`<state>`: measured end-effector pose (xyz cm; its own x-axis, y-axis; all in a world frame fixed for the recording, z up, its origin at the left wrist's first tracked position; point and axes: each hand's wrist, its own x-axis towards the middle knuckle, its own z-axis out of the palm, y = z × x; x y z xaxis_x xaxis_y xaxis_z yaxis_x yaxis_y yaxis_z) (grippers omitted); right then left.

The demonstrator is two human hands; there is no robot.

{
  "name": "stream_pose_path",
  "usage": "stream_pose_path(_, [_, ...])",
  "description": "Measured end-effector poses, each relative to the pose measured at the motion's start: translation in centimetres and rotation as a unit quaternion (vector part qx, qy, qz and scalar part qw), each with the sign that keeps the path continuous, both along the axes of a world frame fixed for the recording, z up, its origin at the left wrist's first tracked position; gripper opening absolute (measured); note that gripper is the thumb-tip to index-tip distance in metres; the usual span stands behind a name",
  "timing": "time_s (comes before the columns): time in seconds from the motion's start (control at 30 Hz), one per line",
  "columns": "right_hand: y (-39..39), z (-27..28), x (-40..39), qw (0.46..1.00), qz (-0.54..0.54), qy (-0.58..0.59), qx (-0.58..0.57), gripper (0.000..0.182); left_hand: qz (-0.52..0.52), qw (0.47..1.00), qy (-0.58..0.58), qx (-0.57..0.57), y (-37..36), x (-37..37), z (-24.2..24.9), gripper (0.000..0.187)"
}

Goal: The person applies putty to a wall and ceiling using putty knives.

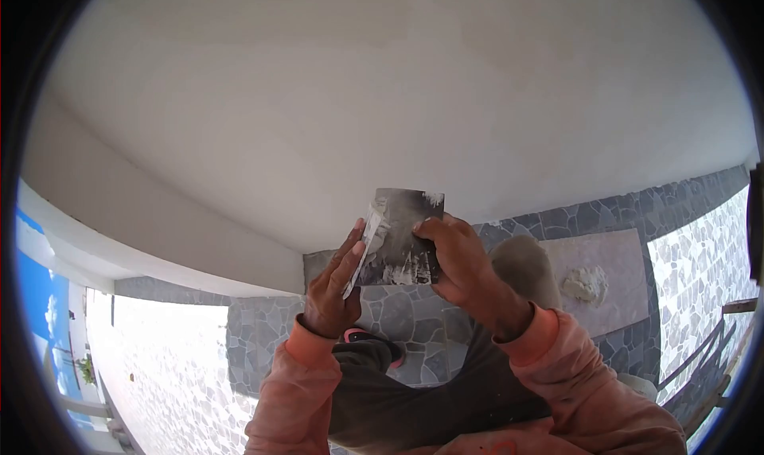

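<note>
In front of the wall, my right hand [461, 256] grips a dark, flat rectangular putty spreader [410, 240] by its right edge, thumb across its face. White smears mark the spreader's lower part and top right corner. My left hand [336, 284] holds a second thin plate [357, 266], seen nearly edge-on, with fingers laid along its outer side. White putty [378, 224] clings between the two plates, at the spreader's left edge. The plates appear to touch there. Part of the left hand's grip is hidden behind the plates.
A pale wall [318, 121] rises close ahead, with a curved ledge [159, 224] at left. On the stone-patterned floor [414, 316], a pale board [629, 276] carries a mound of putty [585, 285] right of my knee. Wooden bars [740, 305] stand at far right.
</note>
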<state>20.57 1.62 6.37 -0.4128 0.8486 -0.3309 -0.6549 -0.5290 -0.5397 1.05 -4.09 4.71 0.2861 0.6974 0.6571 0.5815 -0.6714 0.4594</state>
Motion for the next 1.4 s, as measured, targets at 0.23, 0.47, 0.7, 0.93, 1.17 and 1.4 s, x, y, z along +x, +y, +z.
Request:
stream_pose_path(0.23, [-0.4,0.3,0.1,1.000,0.006,0.019,0.022,0.025,0.031,0.999,0.031,-0.007,0.3,-0.5,-0.5,0.085])
stream_pose_path(0.47, [-0.2,-0.1,0.6,0.999,0.021,0.024,0.031,0.029,0.053,0.998,0.038,-0.009,0.5,-0.2,-0.4,0.083])
stream_pose_path(0.7, [-0.3,0.2,0.3,0.998,0.018,0.049,0.025,0.031,0.069,0.996,0.051,0.009,0.6,-0.7,-0.9,0.082])
stream_pose_path(0.93, [-0.3,0.1,0.4,1.000,0.011,0.027,0.012,0.025,0.070,0.995,0.069,0.000,0.4,-0.8,-0.3,0.082])
stream_pose_path(1.17, [0.6,0.0,1.1,0.997,-0.029,0.075,0.000,0.022,0.097,0.990,0.096,-0.040,-0.1,-1.5,0.4,0.076])
stream_pose_path(1.4, [3.3,2.9,4.5,0.983,-0.063,0.116,0.127,0.032,0.102,0.960,-0.006,-0.261,0.5,-1.8,-1.9,0.054])
